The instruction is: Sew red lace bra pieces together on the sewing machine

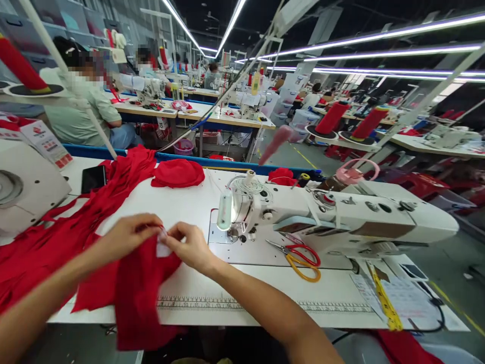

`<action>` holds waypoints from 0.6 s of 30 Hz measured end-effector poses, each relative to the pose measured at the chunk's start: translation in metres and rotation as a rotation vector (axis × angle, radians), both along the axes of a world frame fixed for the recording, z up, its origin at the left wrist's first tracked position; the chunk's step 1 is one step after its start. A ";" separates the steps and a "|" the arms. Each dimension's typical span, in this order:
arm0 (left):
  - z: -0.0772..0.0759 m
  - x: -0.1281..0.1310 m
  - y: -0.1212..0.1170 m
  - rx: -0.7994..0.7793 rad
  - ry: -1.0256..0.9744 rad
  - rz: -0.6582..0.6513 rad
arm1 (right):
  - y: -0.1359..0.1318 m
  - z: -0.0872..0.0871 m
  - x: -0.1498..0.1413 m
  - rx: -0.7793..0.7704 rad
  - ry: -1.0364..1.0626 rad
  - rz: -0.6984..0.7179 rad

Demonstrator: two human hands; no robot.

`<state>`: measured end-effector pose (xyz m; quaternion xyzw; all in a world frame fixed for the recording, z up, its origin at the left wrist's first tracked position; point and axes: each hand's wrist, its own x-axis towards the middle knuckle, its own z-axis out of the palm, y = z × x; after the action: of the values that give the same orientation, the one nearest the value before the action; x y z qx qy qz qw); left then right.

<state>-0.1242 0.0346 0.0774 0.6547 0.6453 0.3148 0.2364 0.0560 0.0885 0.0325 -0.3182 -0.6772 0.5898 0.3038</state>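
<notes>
Both hands meet left of the sewing machine (pixel 295 202), pinching the top of a red fabric piece (pixel 138 293) that hangs down over the table's front edge. My left hand (pixel 138 230) is closed on the fabric's upper edge. Fingers closed, my right hand (pixel 189 245) grips the same spot, where a small white label (pixel 162 245) shows against the red. The exact contact between fingertips and label is hidden. To the right of my hands, the machine's needle area is lit and has no red cloth under it.
A heap of red fabric (pixel 94 217) covers the table's left side, with a folded red bundle (pixel 178 173) behind my hands. Scissors (pixel 301 258) lie before the machine. A ruler strip (pixel 227 306) runs along the front edge. A yellow tape measure (pixel 386 301) rests on papers at right.
</notes>
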 end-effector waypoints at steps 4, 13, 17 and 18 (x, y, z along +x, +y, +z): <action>0.065 -0.040 0.047 -0.109 0.269 -0.127 | 0.008 0.021 -0.037 -0.183 0.358 -0.052; -0.014 0.024 0.097 -0.439 0.114 -0.585 | 0.010 -0.026 0.039 -0.523 0.067 -0.039; -0.045 0.051 0.102 -0.382 0.061 -0.543 | 0.013 -0.035 0.063 -0.503 -0.055 -0.099; -0.051 0.060 0.101 -0.353 0.050 -0.513 | 0.014 -0.036 0.071 -0.480 -0.098 -0.123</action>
<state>-0.0642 0.1357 0.0267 0.7525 0.5095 0.1117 0.4021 0.1267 0.1027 -0.0037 -0.4500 -0.5111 0.6980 0.2214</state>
